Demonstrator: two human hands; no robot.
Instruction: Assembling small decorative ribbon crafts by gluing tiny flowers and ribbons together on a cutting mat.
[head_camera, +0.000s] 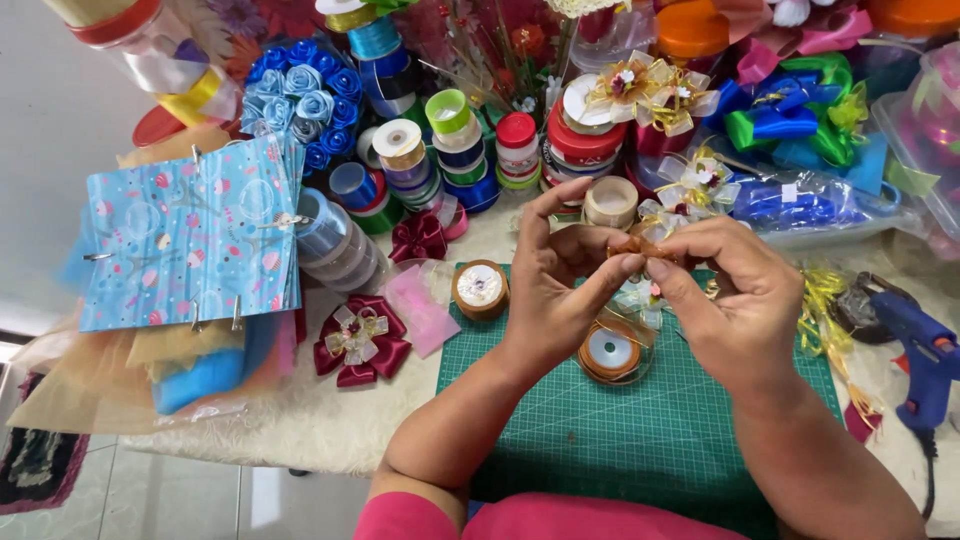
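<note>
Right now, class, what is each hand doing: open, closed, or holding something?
Left hand: closed, pinching the small gold-brown ribbon piece.
Right hand: closed, pinching the same ribbon piece from the other side.

A white table (330, 425) bears a green cutting mat (640, 430) and ribbon spools (440, 150).

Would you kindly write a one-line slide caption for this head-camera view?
Left hand and right hand pinch a small folded gold ribbon piece above a green gridded cutting mat.
</note>
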